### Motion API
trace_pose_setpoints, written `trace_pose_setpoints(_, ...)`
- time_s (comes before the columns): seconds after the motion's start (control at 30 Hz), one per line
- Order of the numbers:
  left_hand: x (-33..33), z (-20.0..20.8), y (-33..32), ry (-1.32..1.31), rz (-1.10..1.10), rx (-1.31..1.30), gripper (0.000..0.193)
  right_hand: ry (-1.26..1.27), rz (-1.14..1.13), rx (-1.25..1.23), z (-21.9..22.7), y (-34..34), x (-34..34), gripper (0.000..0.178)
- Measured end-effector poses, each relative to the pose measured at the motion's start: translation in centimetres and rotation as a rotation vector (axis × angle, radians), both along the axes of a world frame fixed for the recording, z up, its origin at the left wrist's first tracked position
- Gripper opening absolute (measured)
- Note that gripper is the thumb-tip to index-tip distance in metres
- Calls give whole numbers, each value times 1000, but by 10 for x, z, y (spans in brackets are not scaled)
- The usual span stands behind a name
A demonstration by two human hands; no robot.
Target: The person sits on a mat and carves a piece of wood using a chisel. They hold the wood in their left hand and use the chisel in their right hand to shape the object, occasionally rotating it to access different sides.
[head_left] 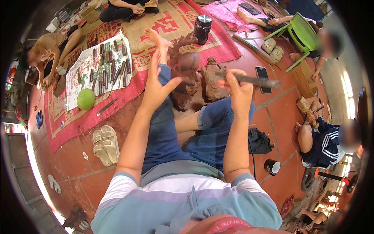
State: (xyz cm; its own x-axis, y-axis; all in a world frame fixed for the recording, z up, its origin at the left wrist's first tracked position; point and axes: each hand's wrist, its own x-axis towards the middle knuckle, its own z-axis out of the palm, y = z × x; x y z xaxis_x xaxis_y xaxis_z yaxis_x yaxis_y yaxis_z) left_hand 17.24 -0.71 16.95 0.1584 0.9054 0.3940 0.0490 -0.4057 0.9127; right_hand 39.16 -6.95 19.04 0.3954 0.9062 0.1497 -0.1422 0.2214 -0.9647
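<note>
Your right hand grips a dark bar-shaped tool, held roughly crosswise above the floor; the tool's ends are blurred. Your left hand is raised and holds nothing, its fingers extended and its thumb spread toward the large carving; whether the thumb touches the wood cannot be determined. The large carving, brown with a rounded upper part, stands beside your outstretched left leg. The small carving is just to its right, near the tool. The phone lies on the floor right of your right hand, partly behind the tool. The flask stands beyond the large carving on the patterned mat. To your left, the white cloth carries rows of dark-handled tools, with the green fruit at its near edge. The sandals rest on the floor, nearer to you.
</note>
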Motion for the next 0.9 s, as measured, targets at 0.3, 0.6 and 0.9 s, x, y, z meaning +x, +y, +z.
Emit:
trace_pose_setpoints(0.3, 54, 6, 66, -433, -18, -142, 28, -451, 272, 261, 32, 39, -25, 13)
trace_pose_setpoints(0.6, 61, 8, 63, -513, 41, -113, 24, -263, 397, 211, 25, 65, -1, 10)
trace_pose_setpoints(0.9, 59, 3, 61, -480, 30, -111, 26, -11, 336, 135, 13, 75, 8, 6)
